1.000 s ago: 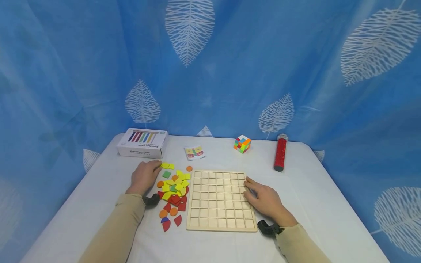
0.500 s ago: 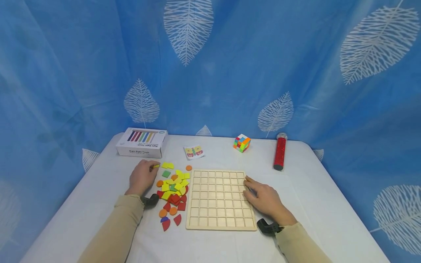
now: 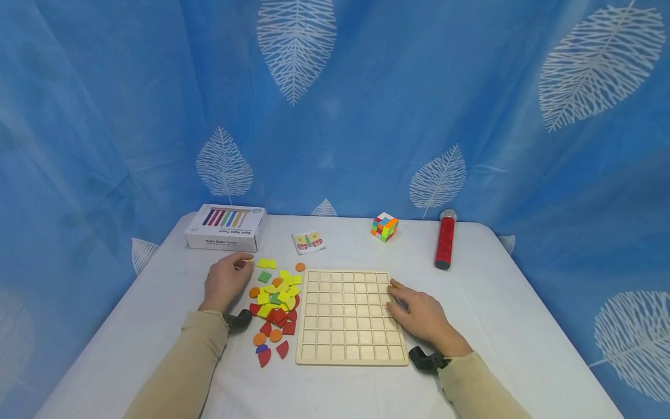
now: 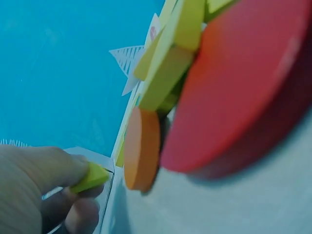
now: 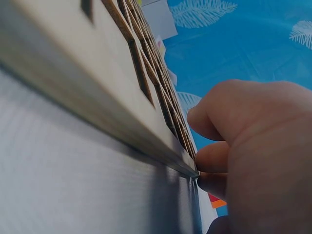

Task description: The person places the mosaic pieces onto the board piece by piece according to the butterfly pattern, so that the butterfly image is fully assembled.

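My left hand (image 3: 226, 282) pinches a yellow tile (image 4: 91, 178) between thumb and fingers, just left of the pile of coloured pieces. That pile holds yellow tiles (image 3: 264, 311), red quarter-circles (image 3: 265, 357), orange discs (image 3: 259, 338), a few green pieces (image 3: 264, 277) and a blue piece (image 3: 262, 349). Close up in the left wrist view are a red piece (image 4: 234, 92) and an orange disc (image 4: 141, 148). To the right lies a wooden grid board (image 3: 352, 322) with bare cells. My right hand (image 3: 421, 317) rests at its right edge, fingertips touching it.
At the back left is a white box (image 3: 225, 228). A small card (image 3: 309, 242) with a coloured picture lies behind the pieces. Farther right stand a puzzle cube (image 3: 384, 227) and a red glittery tube (image 3: 445, 241). A blue curtain (image 3: 335, 116) surrounds the white table (image 3: 340, 398).
My left hand has picked up a yellow tile beside two others and drawn slightly left with it, turning it in the fingers. The right hand stays at the board.
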Motion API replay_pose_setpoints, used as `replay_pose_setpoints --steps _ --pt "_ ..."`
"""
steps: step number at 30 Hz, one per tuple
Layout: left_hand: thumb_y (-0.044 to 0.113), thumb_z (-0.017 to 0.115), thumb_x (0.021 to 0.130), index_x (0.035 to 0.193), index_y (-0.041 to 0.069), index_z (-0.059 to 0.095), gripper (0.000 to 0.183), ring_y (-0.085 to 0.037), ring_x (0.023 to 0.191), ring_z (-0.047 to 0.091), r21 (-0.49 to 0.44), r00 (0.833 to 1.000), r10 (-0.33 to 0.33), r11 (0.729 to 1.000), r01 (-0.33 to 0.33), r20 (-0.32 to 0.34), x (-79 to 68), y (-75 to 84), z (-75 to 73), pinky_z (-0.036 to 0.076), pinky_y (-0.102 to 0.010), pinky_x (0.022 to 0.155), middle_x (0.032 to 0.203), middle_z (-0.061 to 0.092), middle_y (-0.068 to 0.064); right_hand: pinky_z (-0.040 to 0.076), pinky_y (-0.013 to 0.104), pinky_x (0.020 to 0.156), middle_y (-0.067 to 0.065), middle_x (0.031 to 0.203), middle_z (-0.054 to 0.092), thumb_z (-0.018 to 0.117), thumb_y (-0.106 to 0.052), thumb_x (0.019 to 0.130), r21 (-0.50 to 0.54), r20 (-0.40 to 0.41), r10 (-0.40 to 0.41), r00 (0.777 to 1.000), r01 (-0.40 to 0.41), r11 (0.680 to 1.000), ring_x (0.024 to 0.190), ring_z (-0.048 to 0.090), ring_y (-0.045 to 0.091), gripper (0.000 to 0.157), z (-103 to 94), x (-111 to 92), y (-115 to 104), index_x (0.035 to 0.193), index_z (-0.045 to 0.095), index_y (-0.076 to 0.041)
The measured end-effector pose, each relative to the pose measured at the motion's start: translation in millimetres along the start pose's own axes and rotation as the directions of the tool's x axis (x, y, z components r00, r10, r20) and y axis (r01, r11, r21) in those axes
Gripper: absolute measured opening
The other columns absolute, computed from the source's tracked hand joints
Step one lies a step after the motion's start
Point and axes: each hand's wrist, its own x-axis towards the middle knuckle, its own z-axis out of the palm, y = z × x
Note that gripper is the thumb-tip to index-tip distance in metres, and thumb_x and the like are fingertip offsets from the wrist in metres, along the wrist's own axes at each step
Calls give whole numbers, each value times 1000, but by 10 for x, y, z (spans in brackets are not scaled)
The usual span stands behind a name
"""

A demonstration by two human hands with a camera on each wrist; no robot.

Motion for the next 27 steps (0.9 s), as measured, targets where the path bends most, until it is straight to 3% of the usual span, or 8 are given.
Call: replay_pose_setpoints --steps 3,7,14,18,21,24,27 --pt "30 65 101 126 14 70 30 -30 106 64 -34 1000 7 999 -6 8 -10 58 1 51 -49 95 118 72 -11 48 53 107 4 155 53 63 -39 99 4 3 2 1000 -2 1000 137 55 32 51 3 -4 8 143 62 -12" --pt "33 66 101 123 14 71 29 -29 105 64 -132 997 28 991 -19 65 -71 214 -12 55 -45 95 118 71 -10 47 53 107 4 155 52 62 -39 99 2 8 11 1000 -11 1000 138 55 32 51 4 -12 18 143 62 -12" --pt "32 71 98 113 15 74 22 -27 100 60 -224 978 145 968 -109 152 -297 607 -28 53 -39 88 113 69 -7 47 53 108 4 156 51 61 -40 100 -5 18 12 1000 -12 1000 138 54 33 52 -18 -5 26 144 61 -12" --pt "25 73 96 103 14 75 13 -22 90 62 -221 960 227 957 -188 163 -399 762 86 52 -33 77 103 72 -4 47 53 108 4 156 51 62 -40 100 0 17 9 1000 -9 1000 138 55 33 52 -23 2 28 144 61 -12" --pt "22 75 93 99 14 74 10 -18 84 61 -217 953 245 954 -205 179 -448 810 214 52 -29 69 96 72 -2 48 53 107 4 155 52 62 -40 100 1 15 5 1000 -5 1000 137 55 33 52 -21 4 26 144 61 -12" --pt "19 74 92 104 13 75 14 -17 78 61 -201 947 260 954 -222 188 -477 817 334 51 -29 62 93 72 -2 49 53 106 3 155 51 62 -40 99 -1 22 6 1000 -6 1000 136 56 33 52 -20 7 19 144 61 -14" --pt "19 73 94 112 15 78 19 -17 80 62 -140 942 284 955 -261 180 -497 812 414 50 -31 64 99 74 -3 50 53 104 3 155 51 63 -39 98 -12 33 2 999 -2 1000 135 58 33 52 -24 9 10 144 61 -14"
